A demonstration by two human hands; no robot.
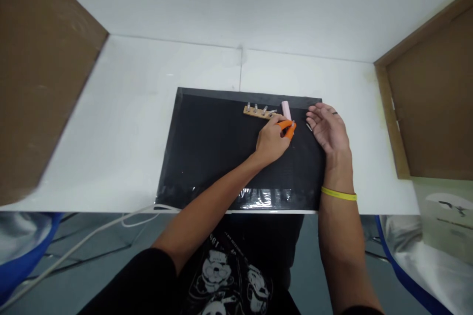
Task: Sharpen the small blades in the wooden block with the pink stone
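Observation:
My left hand (271,141) is closed round an orange-handled tool (288,128) on the black mat (207,147), its tip near a small wooden strip (258,112) that carries several metal screws. A pink cylinder (286,109) stands just right of the strip. Beside these, my right hand (327,128) rests open, palm turned left and fingers spread. A small dark thing (309,127) lies on the mat by its fingers. A ring is on one finger and a yellow band (339,194) on the wrist.
The mat lies on a white table (121,123) with brown board walls at the left (40,69) and right (432,98). A white cable (111,226) hangs off the front edge. Blue-rimmed bins (22,251) stand on the floor at both sides.

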